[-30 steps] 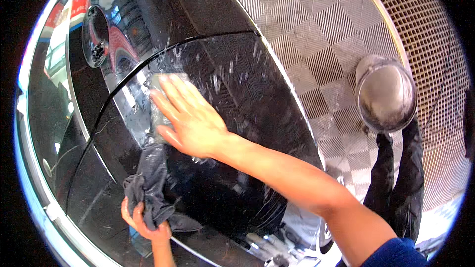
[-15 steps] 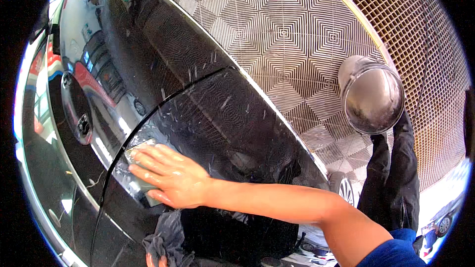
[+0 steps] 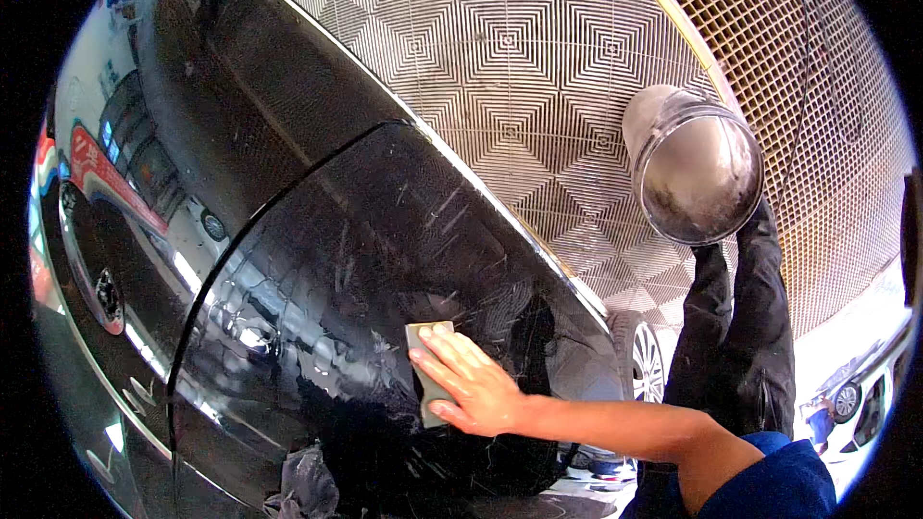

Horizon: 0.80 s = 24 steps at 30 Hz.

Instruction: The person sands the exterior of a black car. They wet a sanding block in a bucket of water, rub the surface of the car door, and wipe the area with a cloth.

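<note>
Grey patterned floor tiles and a yellow grate fill the top of the view, with a shiny metal bucket standing at about 2 o'clock. Below that curves a glossy black car body panel, all streaky. My right hand lies flat with fingers spread, pressing a small grey rectangular sponge pad against the panel; its long axis runs 12 to 6. Forearm reaches in from 4 o'clock. Left hand's not visible, just a dark crumpled cloth at 7 o'clock.
</note>
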Each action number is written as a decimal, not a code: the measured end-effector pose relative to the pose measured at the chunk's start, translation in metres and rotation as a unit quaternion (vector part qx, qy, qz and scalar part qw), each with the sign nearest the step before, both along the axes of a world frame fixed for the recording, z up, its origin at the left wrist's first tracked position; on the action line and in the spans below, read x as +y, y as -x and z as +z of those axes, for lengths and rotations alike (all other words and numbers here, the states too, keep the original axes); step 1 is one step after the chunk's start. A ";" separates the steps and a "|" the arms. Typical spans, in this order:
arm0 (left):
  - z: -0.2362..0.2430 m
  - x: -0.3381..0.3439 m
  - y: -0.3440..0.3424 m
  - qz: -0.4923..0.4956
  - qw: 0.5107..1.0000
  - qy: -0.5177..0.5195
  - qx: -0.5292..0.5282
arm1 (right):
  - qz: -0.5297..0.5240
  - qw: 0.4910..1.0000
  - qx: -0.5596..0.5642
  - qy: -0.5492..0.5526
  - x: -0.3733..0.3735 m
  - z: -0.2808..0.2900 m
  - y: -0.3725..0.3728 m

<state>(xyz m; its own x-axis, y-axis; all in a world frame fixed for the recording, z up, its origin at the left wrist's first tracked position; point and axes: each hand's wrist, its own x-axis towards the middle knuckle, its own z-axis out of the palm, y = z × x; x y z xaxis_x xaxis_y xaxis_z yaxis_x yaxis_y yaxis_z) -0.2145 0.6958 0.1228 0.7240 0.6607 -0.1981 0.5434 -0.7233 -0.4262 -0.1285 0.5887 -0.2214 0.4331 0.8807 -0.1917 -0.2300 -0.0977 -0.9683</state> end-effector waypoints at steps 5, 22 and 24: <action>-0.020 0.027 -0.002 -0.102 0.992 0.013 -0.073 | -0.218 0.968 -0.090 0.090 0.154 -0.150 -0.099; -0.005 0.035 0.027 -0.144 0.987 -0.007 -0.064 | -0.186 0.969 -0.052 0.152 0.121 -0.179 -0.074; -0.010 0.024 0.030 -0.128 0.989 -0.017 -0.076 | -0.119 0.989 -0.029 0.086 0.025 -0.111 0.000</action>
<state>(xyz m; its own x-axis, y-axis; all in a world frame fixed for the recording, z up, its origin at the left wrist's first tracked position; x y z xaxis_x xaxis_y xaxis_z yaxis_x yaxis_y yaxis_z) -0.2449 0.7198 0.1129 0.8878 0.4570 -0.0551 0.4045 -0.8316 -0.3806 -0.1283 0.6132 -0.3327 0.6386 0.7095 -0.2980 -0.2101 -0.2117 -0.9545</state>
